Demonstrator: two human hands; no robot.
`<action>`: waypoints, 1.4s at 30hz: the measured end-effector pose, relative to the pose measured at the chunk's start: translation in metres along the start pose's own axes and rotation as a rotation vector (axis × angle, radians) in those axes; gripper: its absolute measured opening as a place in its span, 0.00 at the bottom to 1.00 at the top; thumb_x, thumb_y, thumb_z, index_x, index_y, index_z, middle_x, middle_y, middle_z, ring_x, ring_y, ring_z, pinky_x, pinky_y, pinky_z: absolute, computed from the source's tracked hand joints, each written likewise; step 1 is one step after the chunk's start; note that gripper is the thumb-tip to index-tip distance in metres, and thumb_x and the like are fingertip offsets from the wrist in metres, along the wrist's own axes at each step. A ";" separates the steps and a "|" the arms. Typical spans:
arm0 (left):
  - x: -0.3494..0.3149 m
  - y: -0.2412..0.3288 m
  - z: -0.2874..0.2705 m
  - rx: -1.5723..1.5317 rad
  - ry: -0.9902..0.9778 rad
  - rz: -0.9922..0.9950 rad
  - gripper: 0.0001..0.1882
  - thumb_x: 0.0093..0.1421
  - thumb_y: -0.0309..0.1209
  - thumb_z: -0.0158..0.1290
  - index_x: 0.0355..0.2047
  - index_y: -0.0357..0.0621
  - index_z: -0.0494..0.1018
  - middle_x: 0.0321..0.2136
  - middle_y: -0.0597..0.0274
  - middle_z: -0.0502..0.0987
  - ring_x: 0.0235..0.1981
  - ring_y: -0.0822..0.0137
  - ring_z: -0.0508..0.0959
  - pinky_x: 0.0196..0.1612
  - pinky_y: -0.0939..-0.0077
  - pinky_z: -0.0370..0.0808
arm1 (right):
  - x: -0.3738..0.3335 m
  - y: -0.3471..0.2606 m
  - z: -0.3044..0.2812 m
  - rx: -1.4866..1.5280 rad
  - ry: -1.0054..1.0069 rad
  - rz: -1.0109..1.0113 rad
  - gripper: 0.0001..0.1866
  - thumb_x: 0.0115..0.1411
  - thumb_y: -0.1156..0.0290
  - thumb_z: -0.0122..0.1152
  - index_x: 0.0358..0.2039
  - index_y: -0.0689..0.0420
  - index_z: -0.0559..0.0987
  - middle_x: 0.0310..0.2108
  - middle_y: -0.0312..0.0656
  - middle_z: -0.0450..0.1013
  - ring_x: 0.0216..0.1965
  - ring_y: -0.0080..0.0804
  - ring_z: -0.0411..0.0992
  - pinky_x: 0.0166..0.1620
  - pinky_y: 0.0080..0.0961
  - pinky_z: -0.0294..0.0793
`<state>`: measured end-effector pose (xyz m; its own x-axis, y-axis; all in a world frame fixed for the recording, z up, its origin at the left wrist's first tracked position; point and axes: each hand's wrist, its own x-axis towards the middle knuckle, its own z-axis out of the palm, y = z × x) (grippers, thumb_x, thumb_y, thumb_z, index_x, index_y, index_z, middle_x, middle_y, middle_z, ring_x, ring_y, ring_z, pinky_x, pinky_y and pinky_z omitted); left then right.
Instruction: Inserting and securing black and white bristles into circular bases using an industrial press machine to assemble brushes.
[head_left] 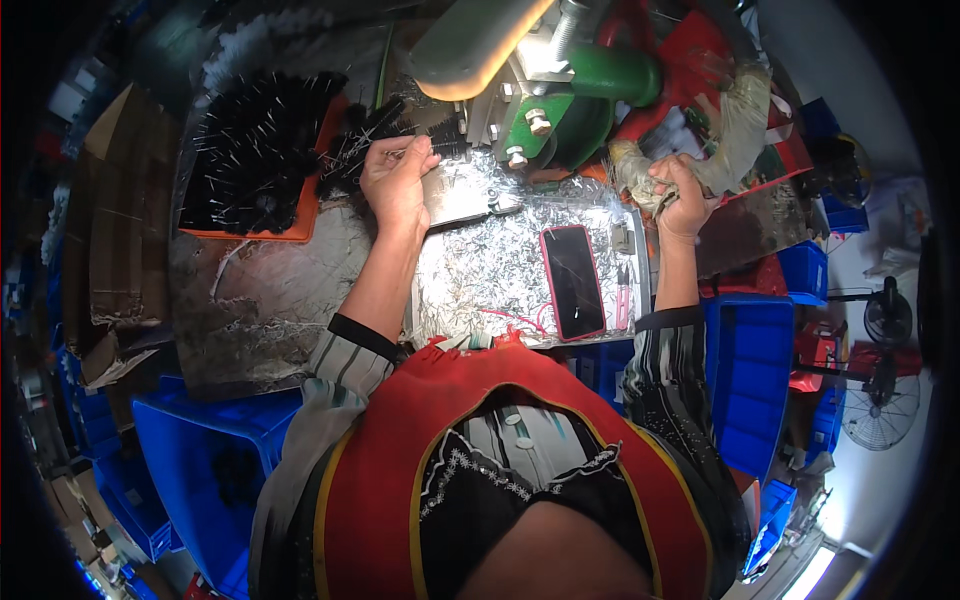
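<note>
My left hand [398, 185] is closed in a pinch on a small black-bristled brush [447, 138], its bristles reaching toward the jaws of a green machine [535, 115] with bolt heads on its side. On the right, my right hand [682, 198] is wrapped round a thick curved handle [738, 130] covered in pale, worn wrapping. Left of my left hand, more black brush pieces [365, 140] with thin metal stems lie loose. An orange tray [310, 205] heaped with black bristled pieces [255, 150] stands beyond them.
A phone [573, 285] with a pink edge lies on the metal-littered work surface [470, 275] before me. Blue bins [755, 370] stand low on both sides. Cardboard [125, 220] is at the left; a fan [880, 410] stands far right.
</note>
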<state>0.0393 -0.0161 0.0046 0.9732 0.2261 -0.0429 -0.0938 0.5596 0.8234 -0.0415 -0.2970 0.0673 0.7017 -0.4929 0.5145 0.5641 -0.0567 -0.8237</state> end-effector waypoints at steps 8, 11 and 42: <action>-0.002 -0.005 -0.009 -0.075 -0.028 0.025 0.07 0.51 0.19 0.55 0.28 0.34 0.67 0.23 0.54 0.73 0.23 0.68 0.75 0.28 0.80 0.77 | 0.006 0.002 -0.002 0.084 0.080 0.147 0.05 0.44 0.82 0.57 0.23 0.63 0.71 0.15 0.41 0.67 0.15 0.29 0.67 0.18 0.20 0.65; -0.002 -0.005 -0.010 -0.104 -0.032 0.006 0.08 0.50 0.16 0.55 0.27 0.35 0.67 0.22 0.55 0.72 0.21 0.71 0.73 0.26 0.80 0.75 | 0.012 -0.016 -0.005 0.026 0.172 0.355 0.05 0.45 0.84 0.56 0.23 0.63 0.71 0.16 0.42 0.69 0.15 0.29 0.68 0.18 0.20 0.67; 0.044 0.027 -0.043 1.862 -0.292 0.626 0.37 0.43 0.29 0.60 0.55 0.64 0.58 0.52 0.51 0.61 0.51 0.45 0.63 0.50 0.48 0.61 | -0.018 0.025 0.008 -0.004 0.238 0.020 0.10 0.48 0.83 0.57 0.34 0.65 0.72 0.31 0.41 0.71 0.29 0.27 0.71 0.36 0.23 0.74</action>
<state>0.0701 0.0431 0.0008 0.9144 -0.1971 0.3535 -0.2674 -0.9498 0.1621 -0.0367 -0.2825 0.0396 0.5901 -0.6844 0.4282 0.5491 -0.0486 -0.8344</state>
